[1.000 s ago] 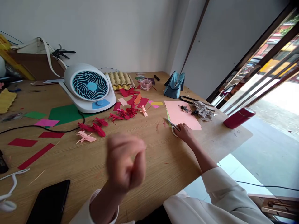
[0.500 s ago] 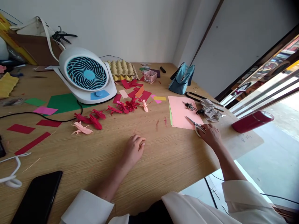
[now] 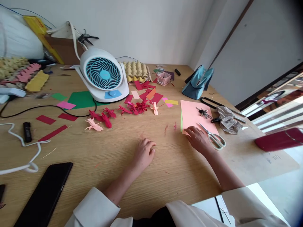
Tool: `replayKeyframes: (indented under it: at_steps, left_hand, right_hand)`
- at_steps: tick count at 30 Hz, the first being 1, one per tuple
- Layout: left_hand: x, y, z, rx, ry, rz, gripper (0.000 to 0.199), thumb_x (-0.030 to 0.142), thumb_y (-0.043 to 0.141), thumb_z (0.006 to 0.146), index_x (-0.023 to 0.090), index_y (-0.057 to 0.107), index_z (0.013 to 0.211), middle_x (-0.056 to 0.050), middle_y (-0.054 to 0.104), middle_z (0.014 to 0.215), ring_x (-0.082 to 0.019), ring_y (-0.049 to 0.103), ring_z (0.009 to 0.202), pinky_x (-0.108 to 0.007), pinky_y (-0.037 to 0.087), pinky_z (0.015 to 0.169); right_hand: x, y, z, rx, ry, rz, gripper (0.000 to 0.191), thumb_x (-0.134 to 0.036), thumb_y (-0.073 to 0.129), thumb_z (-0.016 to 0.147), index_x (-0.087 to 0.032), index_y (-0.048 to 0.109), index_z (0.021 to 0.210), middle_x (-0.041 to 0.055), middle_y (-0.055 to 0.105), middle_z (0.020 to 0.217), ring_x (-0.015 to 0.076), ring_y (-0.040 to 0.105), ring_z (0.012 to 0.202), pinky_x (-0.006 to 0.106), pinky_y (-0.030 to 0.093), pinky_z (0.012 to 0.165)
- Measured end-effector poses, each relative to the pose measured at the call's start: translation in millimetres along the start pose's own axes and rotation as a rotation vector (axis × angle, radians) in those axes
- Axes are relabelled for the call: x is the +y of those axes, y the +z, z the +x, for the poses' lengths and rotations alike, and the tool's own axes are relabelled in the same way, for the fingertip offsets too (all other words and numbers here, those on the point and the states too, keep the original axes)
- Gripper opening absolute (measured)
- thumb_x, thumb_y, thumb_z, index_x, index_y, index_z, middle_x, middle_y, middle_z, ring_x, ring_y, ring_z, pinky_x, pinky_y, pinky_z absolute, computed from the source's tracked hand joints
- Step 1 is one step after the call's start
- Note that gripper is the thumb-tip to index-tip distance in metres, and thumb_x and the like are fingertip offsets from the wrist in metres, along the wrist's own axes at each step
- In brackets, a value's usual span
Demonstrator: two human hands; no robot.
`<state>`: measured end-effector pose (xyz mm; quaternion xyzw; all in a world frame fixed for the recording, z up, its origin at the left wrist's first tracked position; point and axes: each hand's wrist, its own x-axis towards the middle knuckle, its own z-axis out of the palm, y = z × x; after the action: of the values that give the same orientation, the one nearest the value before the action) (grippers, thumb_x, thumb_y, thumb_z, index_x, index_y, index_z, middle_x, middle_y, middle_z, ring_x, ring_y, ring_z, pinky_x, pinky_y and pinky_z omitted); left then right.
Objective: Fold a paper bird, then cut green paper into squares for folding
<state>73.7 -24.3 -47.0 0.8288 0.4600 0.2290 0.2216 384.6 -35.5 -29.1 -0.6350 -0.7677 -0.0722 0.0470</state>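
My left hand [image 3: 145, 153] rests on the wooden table with its fingers curled; whether they hold anything is hidden. My right hand [image 3: 197, 138] lies over the near edge of a pink paper sheet [image 3: 190, 113], fingers apart and touching it. A bit of green paper shows beneath that sheet. Scissors [image 3: 214, 137] lie just right of the hand, blades on the paper, and keys [image 3: 204, 113] sit higher on it. Red cut-paper figures [image 3: 106, 119] and pale pink ones [image 3: 94, 125] lie beyond my left hand.
A white and blue fan [image 3: 104, 75] stands behind the figures. A phone [image 3: 44, 195] is at the near left. Crumpled paper [image 3: 228, 120] and a red bottle [image 3: 279, 139] are at the right; a blue bag [image 3: 198, 82] stands at the back.
My right hand has let go of the scissors and moved left to the pink paper's near edge. The scissors now lie free. The view has turned somewhat to the left.
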Motion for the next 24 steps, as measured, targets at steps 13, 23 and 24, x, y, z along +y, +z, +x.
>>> replayKeyframes:
  at_steps: [13, 23, 24]
  left_hand:
    - [100.1, 50.2, 143.2, -0.211, -0.357, -0.223, 0.03, 0.026, 0.065, 0.078, 0.01, 0.067, 0.103, -0.02, 0.07, 0.108, -0.032, 0.064, 0.108, -0.039, 0.047, 0.094]
    - [128.2, 69.2, 169.5, -0.164, -0.643, -0.432, 0.039, 0.023, 0.065, 0.076, 0.01, 0.059, 0.111, -0.018, 0.069, 0.108, -0.025, 0.066, 0.097, -0.026, 0.046, 0.067]
    - [126.8, 71.3, 171.3, -0.166, -0.672, -0.461, 0.034, 0.024, 0.065, 0.076, 0.011, 0.06, 0.107, -0.016, 0.07, 0.101, -0.023, 0.066, 0.09, -0.026, 0.044, 0.063]
  right_hand:
    - [11.6, 27.6, 1.9, 0.278, -0.02, 0.112, 0.026, -0.023, 0.048, 0.094, -0.016, 0.06, 0.116, 0.0113, 0.066, 0.105, 0.0253, 0.062, 0.094, 0.034, 0.049, 0.077]
    - [18.3, 25.2, 1.0, 0.298, 0.054, 0.352, 0.023, -0.021, 0.048, 0.092, -0.018, 0.063, 0.11, 0.0101, 0.064, 0.1, 0.0236, 0.06, 0.091, 0.036, 0.05, 0.078]
    - [19.0, 25.2, 0.4, 0.305, 0.058, 0.369, 0.023, -0.022, 0.048, 0.093, -0.019, 0.063, 0.11, 0.01, 0.064, 0.101, 0.0234, 0.061, 0.09, 0.036, 0.05, 0.078]
